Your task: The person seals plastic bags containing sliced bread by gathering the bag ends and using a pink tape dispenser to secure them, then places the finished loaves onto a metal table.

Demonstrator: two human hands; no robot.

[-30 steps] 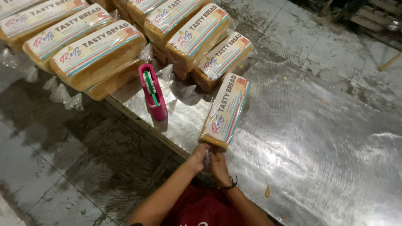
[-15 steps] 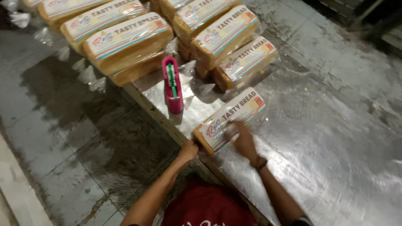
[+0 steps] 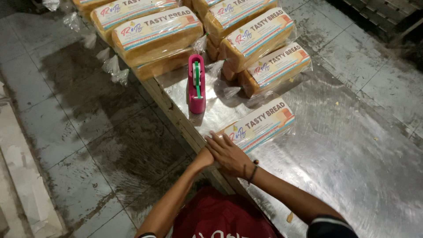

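- Wet tiled floor (image 3: 88,145) runs along the left of the desk (image 3: 352,145).
- Pink tape dispenser (image 3: 196,83) stands near the desk edge, before stacked bagged loaves (image 3: 156,33).
- Left hand (image 3: 204,155) is mostly hidden under the right; cannot tell its grip.
- Right hand (image 3: 229,155) lies open, flat, at the near end of a bagged bread loaf (image 3: 260,125) on the desk.

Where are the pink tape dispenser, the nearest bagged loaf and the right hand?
pink tape dispenser (image 3: 196,83), head view, middle of its body.
nearest bagged loaf (image 3: 264,123), head view, printed top face.
right hand (image 3: 229,155), head view, back of hand.
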